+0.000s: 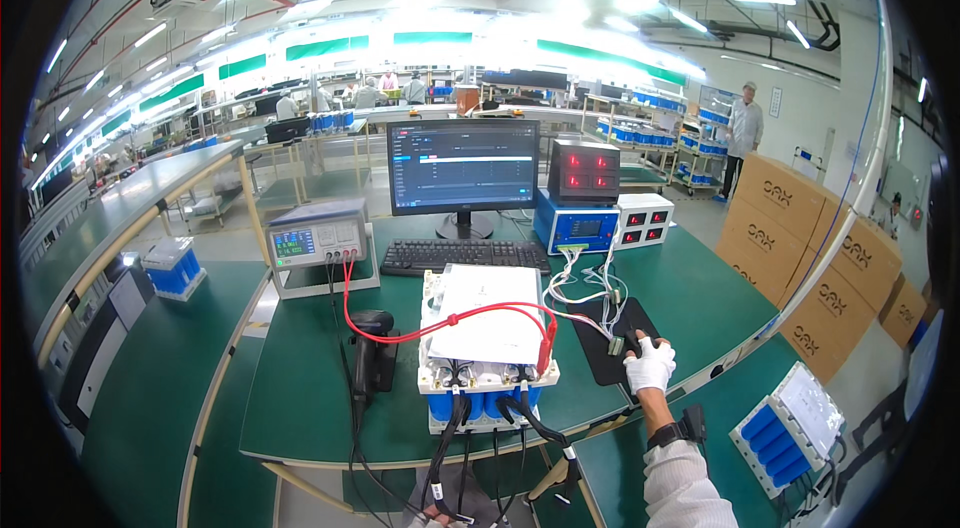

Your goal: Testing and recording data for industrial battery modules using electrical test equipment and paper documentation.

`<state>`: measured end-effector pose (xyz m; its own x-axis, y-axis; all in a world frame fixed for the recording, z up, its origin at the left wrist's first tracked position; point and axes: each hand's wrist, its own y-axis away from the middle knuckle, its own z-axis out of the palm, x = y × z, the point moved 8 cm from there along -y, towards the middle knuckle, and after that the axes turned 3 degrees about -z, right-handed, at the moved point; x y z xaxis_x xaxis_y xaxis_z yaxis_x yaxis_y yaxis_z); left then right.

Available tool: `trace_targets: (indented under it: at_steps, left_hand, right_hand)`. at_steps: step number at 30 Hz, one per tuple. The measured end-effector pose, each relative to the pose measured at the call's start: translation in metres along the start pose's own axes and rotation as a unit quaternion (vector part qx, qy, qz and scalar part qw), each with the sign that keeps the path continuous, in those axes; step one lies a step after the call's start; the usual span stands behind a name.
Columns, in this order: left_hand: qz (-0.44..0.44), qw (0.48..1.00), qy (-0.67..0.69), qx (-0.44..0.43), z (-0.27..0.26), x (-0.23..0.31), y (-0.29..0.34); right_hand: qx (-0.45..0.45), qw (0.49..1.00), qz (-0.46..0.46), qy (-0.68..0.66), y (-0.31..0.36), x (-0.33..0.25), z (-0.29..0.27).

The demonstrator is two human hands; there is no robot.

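In a white fingerless glove, my right hand (650, 366) curls over a dark computer mouse, mostly covered by the hand, on a black mouse pad (597, 368). A white connector with wires (615, 342) lies just left of its fingers. In the middle stands a battery pack (490, 406) of blue cells in a white frame, with a white sheet (487, 313) on top. A red lead (425, 330) crosses the sheet to a red clip at the pack's right. At the bottom edge a small part of my left hand (438, 516) shows beside black cables (450, 448); its fingers are hidden.
Behind the pack are a keyboard (465, 256), a monitor (463, 168), a power supply (318, 236) and stacked meters (584, 173). A barcode scanner (373, 358) stands left. Another battery pack (790, 431) sits lower right, near cardboard boxes (770, 218). A person (744, 128) stands far right.
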<state>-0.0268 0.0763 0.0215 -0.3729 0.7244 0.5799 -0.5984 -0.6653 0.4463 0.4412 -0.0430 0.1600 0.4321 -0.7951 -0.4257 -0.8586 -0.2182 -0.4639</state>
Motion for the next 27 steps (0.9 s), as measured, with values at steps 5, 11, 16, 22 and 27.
trace_targets:
  at_steps: [5, 11, 16, 22, 27]
  left_hand:
    - [-0.008, 1.000, 0.000, -0.005, 0.0030, 0.0015, 0.0023]
    - [-0.005, 1.000, 0.008, -0.008, 0.0051, 0.0037, 0.0046]
    - [-0.007, 1.000, 0.015, -0.003, 0.0054, 0.0048, 0.0047]
    - [0.002, 1.000, 0.020, -0.011, 0.0038, 0.0038, 0.0032]
    - [0.010, 1.000, 0.014, -0.010, 0.0040, 0.0043, 0.0030]
  right_hand:
    - [0.006, 1.000, -0.001, 0.004, 0.0001, 0.0010, -0.0005]
    - [0.005, 1.000, 0.004, 0.007, 0.0006, 0.0008, -0.0013]
    - [0.008, 1.000, 0.001, 0.008, 0.0005, 0.0004, -0.0017]
    - [0.017, 1.000, 0.000, 0.009, 0.0006, 0.0018, -0.0006]
    - [0.009, 1.000, 0.007, -0.001, 0.0003, 0.0020, -0.0008]
